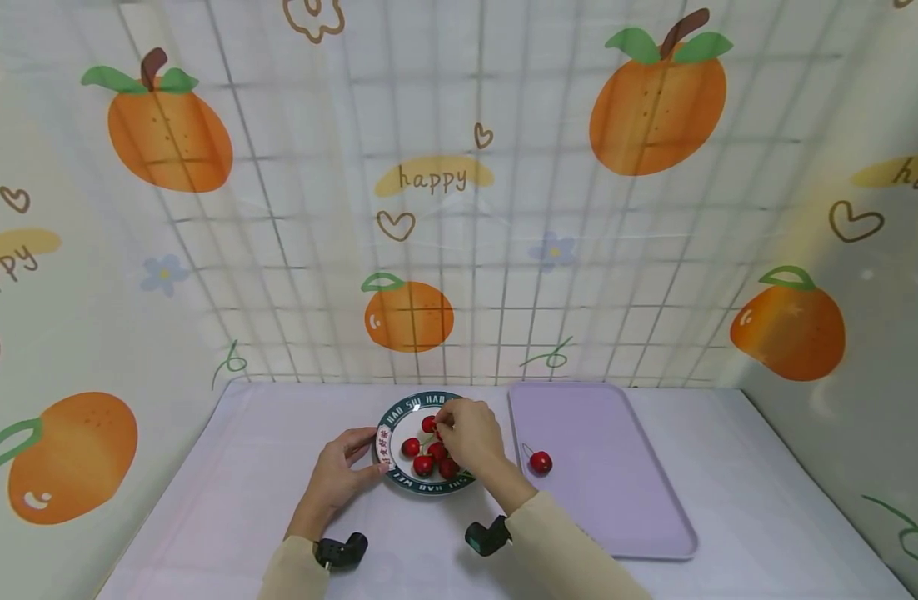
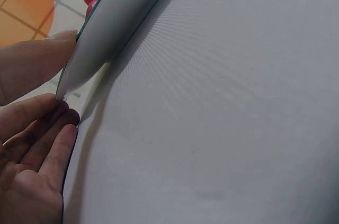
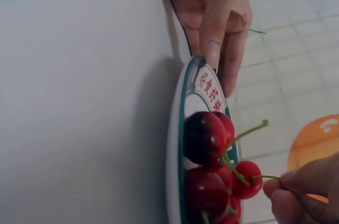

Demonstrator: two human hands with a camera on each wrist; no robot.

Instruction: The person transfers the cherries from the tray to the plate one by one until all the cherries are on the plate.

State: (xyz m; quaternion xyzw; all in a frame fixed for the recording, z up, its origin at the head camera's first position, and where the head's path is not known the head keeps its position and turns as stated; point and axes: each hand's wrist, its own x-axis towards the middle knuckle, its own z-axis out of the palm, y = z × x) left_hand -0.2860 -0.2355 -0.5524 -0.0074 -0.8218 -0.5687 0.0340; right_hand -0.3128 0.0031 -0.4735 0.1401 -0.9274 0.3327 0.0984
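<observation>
A white plate with a dark green lettered rim (image 1: pixel 403 484) holds several red cherries (image 1: pixel 423 465). On its left side my left hand (image 1: pixel 337 477) touches the rim with thumb and forefinger, the fingers fairly straight. The other fingertips rest low beside the plate in the left wrist view. My right hand (image 1: pixel 472 435) is over the plate's right part and hides some of it. Between thumb and forefinger it pinches the green stem of a cherry (image 3: pixel 248 180), which is close against the other cherries in the right wrist view.
To the right of the plate lies a flat lilac tray (image 1: pixel 624 500) with one stemmed cherry (image 1: pixel 541 462) near its left edge. The white table (image 1: pixel 227 500) ends at a curtain printed with oranges (image 1: pixel 409 317) behind and at both sides.
</observation>
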